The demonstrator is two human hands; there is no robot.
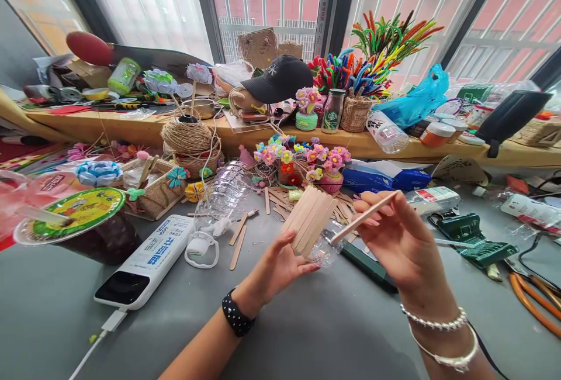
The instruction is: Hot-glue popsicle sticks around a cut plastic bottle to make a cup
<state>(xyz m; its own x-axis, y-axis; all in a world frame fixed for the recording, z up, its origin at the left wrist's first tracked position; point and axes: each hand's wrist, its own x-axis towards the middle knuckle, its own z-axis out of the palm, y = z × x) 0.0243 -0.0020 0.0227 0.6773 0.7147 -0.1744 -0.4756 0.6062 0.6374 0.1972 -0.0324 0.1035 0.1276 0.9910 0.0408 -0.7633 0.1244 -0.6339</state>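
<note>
My left hand (276, 266) grips a clear plastic bottle piece (324, 256) whose side is covered by a row of flat popsicle sticks (310, 219). The row is tilted, its far end leaning to the right. Between the fingertips of my right hand (394, 234) is a single popsicle stick (364, 216), slanting down and left toward the covered piece, with a small gap between them. Behind, a pile of loose popsicle sticks (280, 201) lies on the grey table, partly hidden by the piece. Two more loose sticks (238, 250) rest left of my left hand.
A white power bank (146, 263) with a cable and a lidded cup (87, 222) stand at left. A clear bottle (223, 193) lies behind. At right are a green case (471, 239) and orange-handled pliers (534, 298). A crowded wooden ledge (245, 134) runs along the windows.
</note>
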